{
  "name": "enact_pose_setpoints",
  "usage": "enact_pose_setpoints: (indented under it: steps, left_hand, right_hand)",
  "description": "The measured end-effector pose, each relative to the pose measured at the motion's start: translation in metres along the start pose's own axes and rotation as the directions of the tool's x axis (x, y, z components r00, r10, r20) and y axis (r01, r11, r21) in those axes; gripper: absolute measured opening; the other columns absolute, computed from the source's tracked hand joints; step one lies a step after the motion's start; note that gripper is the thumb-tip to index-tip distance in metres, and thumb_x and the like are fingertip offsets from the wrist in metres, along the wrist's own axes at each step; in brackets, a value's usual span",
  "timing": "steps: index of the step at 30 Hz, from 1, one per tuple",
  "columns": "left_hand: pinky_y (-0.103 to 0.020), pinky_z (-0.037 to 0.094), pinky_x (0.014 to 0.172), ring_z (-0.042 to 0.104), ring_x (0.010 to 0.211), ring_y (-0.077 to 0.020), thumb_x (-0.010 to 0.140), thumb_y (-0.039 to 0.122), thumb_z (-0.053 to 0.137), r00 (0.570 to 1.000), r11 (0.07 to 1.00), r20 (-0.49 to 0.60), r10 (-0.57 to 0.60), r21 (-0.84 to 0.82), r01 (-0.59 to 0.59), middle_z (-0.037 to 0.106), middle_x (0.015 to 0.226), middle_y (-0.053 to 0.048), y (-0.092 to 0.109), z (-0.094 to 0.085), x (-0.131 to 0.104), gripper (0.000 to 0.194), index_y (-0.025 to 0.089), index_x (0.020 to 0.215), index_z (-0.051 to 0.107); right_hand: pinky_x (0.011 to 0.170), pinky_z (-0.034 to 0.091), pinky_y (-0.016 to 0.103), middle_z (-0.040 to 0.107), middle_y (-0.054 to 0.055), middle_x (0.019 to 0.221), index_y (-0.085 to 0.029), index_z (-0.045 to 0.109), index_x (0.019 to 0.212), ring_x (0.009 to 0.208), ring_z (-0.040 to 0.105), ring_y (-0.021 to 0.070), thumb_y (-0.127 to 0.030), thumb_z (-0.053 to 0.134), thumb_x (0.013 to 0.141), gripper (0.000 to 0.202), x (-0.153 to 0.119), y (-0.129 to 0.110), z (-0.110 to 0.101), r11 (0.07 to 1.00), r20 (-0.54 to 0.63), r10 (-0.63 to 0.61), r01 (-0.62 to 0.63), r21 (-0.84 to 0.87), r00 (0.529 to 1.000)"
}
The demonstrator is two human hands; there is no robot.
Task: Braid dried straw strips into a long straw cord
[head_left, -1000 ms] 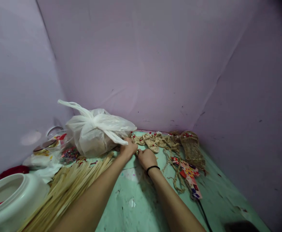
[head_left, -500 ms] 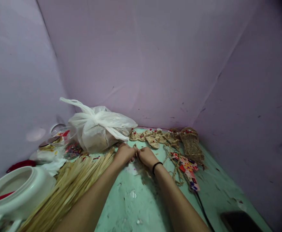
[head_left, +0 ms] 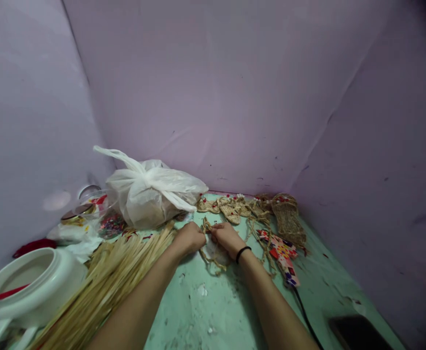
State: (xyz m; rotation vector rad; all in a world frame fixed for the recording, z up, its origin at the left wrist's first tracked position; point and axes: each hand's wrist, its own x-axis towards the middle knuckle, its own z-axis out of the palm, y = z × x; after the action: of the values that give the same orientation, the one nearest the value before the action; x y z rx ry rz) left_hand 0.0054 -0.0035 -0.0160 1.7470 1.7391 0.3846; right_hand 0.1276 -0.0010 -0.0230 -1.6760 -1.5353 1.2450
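Between my two hands is a length of tan braided twine (head_left: 208,263), with one bunched end standing up near my fingertips and the rest curving down onto the table. My right hand (head_left: 227,237), with a black band at its wrist, is closed in a pinch on the twine near its top. My left hand (head_left: 190,236) is also closed, its fingertips at the left side of the twine; the fingers' undersides are hidden. A pale whitish patch (head_left: 216,250) lies under the twine. Just beyond the hands are woven twine pieces (head_left: 230,210) with red and white beads.
A tied white plastic bag (head_left: 150,192) stands behind my left hand. Long dry straw strips (head_left: 125,272) lie beneath my left forearm, beside a white pot (head_left: 63,279). A patterned glue gun-like object (head_left: 284,257) with a black cord and a dark phone-like slab (head_left: 359,333) lie right.
My hands have moved slightly apart, my right hand shifting right. More of the twine now shows between and below them. The view has shifted slightly.
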Motion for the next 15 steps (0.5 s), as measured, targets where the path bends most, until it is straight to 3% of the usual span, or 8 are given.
enact_pose_setpoints:
  steps: [3,5,10,15]
  left_hand:
    - [-0.022,0.02,0.044,0.039,0.045,-0.0103,0.055,0.016,0.046,0.999,0.982,0.009,0.041,0.186,-0.042,0.042,0.043,0.0,0.0,-0.005,-0.006,0.01,0.014,0.05,0.055]
    - [-0.022,0.022,0.045,0.043,0.048,-0.0114,0.055,0.017,0.045,0.998,0.97,0.019,0.058,0.234,-0.061,0.049,0.048,-0.002,0.002,-0.007,-0.011,0.014,0.014,0.053,0.058]
    - [-0.02,0.026,0.046,0.048,0.053,-0.0123,0.055,0.018,0.046,0.994,0.975,0.096,0.059,0.208,-0.078,0.057,0.057,-0.004,0.0,-0.005,-0.022,0.016,0.014,0.056,0.062]
    - [-0.02,0.027,0.047,0.048,0.054,-0.0122,0.054,0.018,0.047,0.99,0.965,0.117,0.079,0.24,-0.106,0.057,0.055,-0.003,-0.007,-0.008,-0.024,0.017,0.015,0.056,0.063]
  right_hand:
    - [0.044,0.021,0.023,0.047,0.002,0.043,-0.014,0.05,0.047,0.044,0.04,0.0091,-0.013,0.047,0.066,0.019,0.002,0.0,0.004,0.959,-0.195,-0.056,-0.001,-0.283,0.979]
    - [0.046,0.023,0.023,0.056,0.007,0.051,-0.013,0.055,0.049,0.051,0.046,0.0117,-0.015,0.047,0.066,0.019,0.001,-0.001,0.005,0.915,-0.238,-0.115,0.009,-0.403,0.965]
    - [0.051,0.026,0.024,0.065,0.014,0.071,-0.011,0.064,0.065,0.063,0.054,0.0155,-0.015,0.043,0.071,0.023,0.003,-0.008,0.008,0.838,-0.248,-0.184,0.019,-0.546,0.951]
    - [0.051,0.024,0.025,0.065,0.013,0.07,-0.012,0.065,0.066,0.063,0.055,0.016,-0.01,0.045,0.067,0.021,-0.006,-0.007,0.012,0.727,-0.128,-0.274,0.118,-0.676,0.953]
